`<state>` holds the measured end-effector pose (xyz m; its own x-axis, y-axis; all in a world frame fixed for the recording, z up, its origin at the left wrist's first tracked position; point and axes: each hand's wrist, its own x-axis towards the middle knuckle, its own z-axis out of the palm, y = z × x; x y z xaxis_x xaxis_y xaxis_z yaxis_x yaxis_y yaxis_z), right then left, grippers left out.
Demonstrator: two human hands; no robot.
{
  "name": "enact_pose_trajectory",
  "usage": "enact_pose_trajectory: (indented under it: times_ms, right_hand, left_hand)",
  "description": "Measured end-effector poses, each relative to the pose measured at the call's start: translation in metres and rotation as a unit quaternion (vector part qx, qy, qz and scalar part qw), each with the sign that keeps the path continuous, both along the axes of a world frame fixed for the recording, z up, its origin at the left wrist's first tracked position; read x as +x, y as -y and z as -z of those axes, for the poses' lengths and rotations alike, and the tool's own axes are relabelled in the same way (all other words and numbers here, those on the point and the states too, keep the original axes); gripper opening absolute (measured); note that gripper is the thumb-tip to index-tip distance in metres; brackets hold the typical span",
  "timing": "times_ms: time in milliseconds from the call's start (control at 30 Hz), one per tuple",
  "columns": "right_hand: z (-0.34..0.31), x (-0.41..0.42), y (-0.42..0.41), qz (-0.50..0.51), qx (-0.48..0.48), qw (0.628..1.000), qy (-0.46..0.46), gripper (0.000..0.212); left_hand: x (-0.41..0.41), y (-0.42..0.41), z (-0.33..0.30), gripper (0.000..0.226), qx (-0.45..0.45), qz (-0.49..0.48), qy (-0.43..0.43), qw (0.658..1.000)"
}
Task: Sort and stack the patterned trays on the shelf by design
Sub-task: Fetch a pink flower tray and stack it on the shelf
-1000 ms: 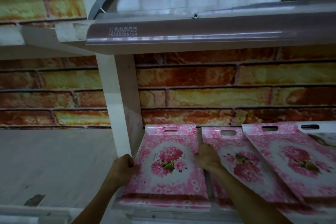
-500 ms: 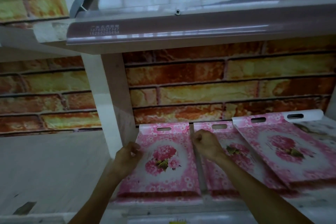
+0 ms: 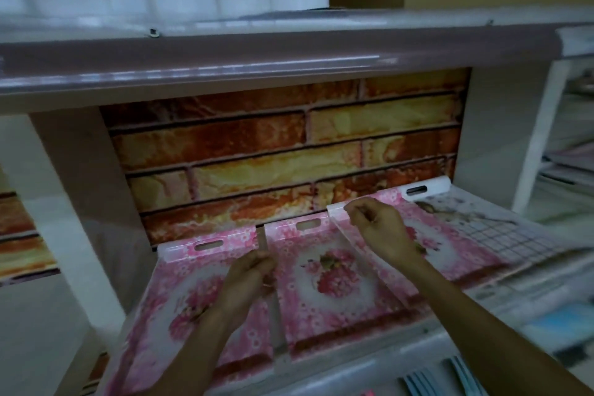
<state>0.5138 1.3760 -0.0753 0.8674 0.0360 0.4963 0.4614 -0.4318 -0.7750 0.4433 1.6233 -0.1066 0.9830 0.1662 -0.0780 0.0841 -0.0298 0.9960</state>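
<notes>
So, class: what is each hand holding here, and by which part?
The right hand pinches the third pink floral tray at its far left corner. The left hand lies curled over the left tray's right edge; its grip cannot be told.

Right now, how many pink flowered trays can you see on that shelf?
3: the left tray, the middle tray, and the right tray overlapping it under the right hand. More may be stacked beneath.
</notes>
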Motion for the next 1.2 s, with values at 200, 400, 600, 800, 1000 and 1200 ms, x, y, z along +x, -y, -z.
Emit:
enact_pose_trajectory:
  times_ms: [200, 400, 600, 800, 1000, 1200]
  right_hand:
    - [-0.009, 0.022, 0.07, 0.048, 0.018, 0.999, 0.015, 0.012]
    - [-0.007, 0.038, 0.119, 0.065, -0.003, 0.998, 0.003, 0.014]
    - [-0.003, 0.052, 0.145, 0.079, -0.009, 0.997, -0.005, 0.015]
    - [-0.005, 0.058, 0.158, 0.086, 0.0, 0.996, -0.009, 0.019]
    - [-0.002, 0.062, 0.154, 0.106, -0.014, 0.994, -0.022, 0.02]
    - [-0.001, 0.065, 0.128, 0.134, -0.026, 0.989, -0.048, 0.022]
  left_hand:
    - [0.021, 0.074, 0.007, 0.01, -0.08, 0.044, -0.059, 0.994]
    - [0.047, 0.148, 0.006, 0.018, -0.055, 0.093, -0.104, 0.989]
    - [0.07, 0.189, 0.022, 0.02, -0.045, 0.089, -0.142, 0.985]
    - [0.094, 0.2, 0.048, 0.024, -0.034, 0.024, -0.07, 0.997]
    - [0.081, 0.18, 0.023, 0.028, -0.075, -0.003, -0.025, 0.997]
    - [0.06, 0.134, 0.007, 0.024, -0.095, -0.035, 0.046, 0.994]
